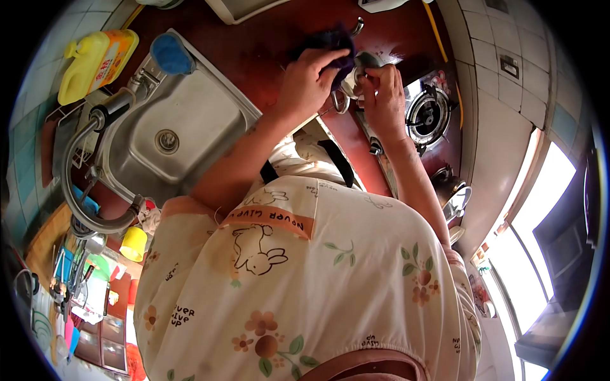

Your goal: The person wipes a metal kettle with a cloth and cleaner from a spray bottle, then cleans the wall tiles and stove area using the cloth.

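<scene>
My left hand (pixel 305 86) is closed on a dark purple cloth (pixel 330 41), which bunches over the counter between sink and stove. Beside it, my right hand (pixel 383 101) pinches the edge of a shiny metal pot (pixel 349 84). A loop handle of the pot sticks out toward me, and a curved metal piece (pixel 359 25) shows on the far side. The cloth and my fingers hide much of the pot, so its full shape is unclear. Cloth and pot meet or lie very close together.
A steel sink (pixel 216 146) with a curved faucet (pixel 70 171) lies left. A blue sponge-like item (pixel 172 54) sits on its corner near a yellow jug (pixel 95 66). The gas burner (pixel 429 114) is right of my right hand, with a pan (pixel 456 202) nearer me.
</scene>
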A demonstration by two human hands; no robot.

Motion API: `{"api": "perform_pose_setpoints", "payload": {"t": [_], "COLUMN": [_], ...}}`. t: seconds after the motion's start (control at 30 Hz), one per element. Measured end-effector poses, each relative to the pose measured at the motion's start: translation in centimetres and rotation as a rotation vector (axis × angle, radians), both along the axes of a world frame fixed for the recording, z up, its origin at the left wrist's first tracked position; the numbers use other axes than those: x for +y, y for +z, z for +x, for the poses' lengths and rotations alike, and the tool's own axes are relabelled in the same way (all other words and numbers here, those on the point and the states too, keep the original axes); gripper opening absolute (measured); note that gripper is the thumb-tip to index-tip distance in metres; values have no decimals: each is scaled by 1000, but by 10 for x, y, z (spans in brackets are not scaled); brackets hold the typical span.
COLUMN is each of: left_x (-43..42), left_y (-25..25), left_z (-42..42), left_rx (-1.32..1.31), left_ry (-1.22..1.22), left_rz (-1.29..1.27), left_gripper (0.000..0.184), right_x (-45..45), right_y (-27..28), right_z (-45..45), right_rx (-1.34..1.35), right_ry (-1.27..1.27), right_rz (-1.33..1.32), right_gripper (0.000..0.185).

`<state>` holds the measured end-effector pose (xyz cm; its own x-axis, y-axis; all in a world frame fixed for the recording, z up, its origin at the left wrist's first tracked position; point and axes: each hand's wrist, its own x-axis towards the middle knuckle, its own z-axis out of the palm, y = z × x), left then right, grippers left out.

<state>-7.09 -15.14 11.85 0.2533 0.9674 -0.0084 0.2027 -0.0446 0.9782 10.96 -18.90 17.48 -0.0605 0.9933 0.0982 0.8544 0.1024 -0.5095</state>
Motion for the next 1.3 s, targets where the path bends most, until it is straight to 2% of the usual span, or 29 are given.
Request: {"api": "perform_pose_setpoints", "payload": {"t": [0.03, 0.1, 0.3, 0.43, 0.5, 0.57, 0.63, 0.67, 0.7, 0.77, 0.8, 0.87, 0.9, 0.97, 1.0, 1.03, 1.13, 1.17, 1.23, 1.3], "left_x": [9, 22, -5, -42, -54, -60, -46, -37, -28, -10, -3, 14, 27, 49, 56, 61, 68, 64, 56, 40], "left_y": [1, -10, -33, -63, -63, -37, 3, 4, 13, 31, 27, 13, 11, 11, 6, 4, -1, -2, 1, 10], "left_z": [1, 3, 2, -18, -27, -24, -15, -11, -5, 9, 16, 30, 36, 45, 53, 60, 78, 77, 74, 57], "left_rx": [12, 26, -15, 164, 201, 160, -131, -98, -96, -10, -8, 78, 75, 157, 65, 67, 330, 328, 218, 220], "left_ry": [-49, -95, -5, 0, -177, -96, 232, 226, 219, 3, -3, -155, -165, -407, -356, -361, -375, -379, -204, -225], "left_rz": [73, 46, 22, 132, -221, -274, -334, -151, -151, 175, 183, 443, 445, 256, 313, 317, 180, 180, 346, 291], "left_gripper": [38, 35, 34, 36, 36, 34, 31, 31, 31, 36, 36, 35, 35, 39, 24, 24, 15, 15, 16, 20], "right_x": [0, 0, -1, 1, 0, -2, -1, -2, -3, -1, -2, -1, -2, -5, -4, -3, -4, -4, -3, -6], "right_y": [0, -1, -2, -6, -7, -5, -5, -5, -5, -8, -9, -10, -11, -9, -10, -10, -8, -8, -10, -9], "right_z": [1, 1, 0, 1, 1, -1, 0, -2, 0, 3, 4, 6, 6, 5, 6, 6, 3, 2, 3, 3], "right_rx": [2, 2, -10, -37, -35, -31, -33, 13, 15, -20, -34, -25, -18, -5, 9, 21, 21, 19, 24, 31], "right_ry": [-5, -19, -8, -2, -4, -1, -16, -26, -32, 15, 5, -7, -15, -49, -38, -27, -39, -41, -27, -16], "right_rz": [-11, -22, 4, 16, 3, 12, 0, -2, -3, 37, 24, 46, 59, 53, 43, 34, 42, 47, 58, 60], "right_gripper": [23, 22, 24, 24, 24, 23, 18, 18, 18, 20, 21, 21, 21, 19, 22, 24, 25, 25, 25, 25]}}
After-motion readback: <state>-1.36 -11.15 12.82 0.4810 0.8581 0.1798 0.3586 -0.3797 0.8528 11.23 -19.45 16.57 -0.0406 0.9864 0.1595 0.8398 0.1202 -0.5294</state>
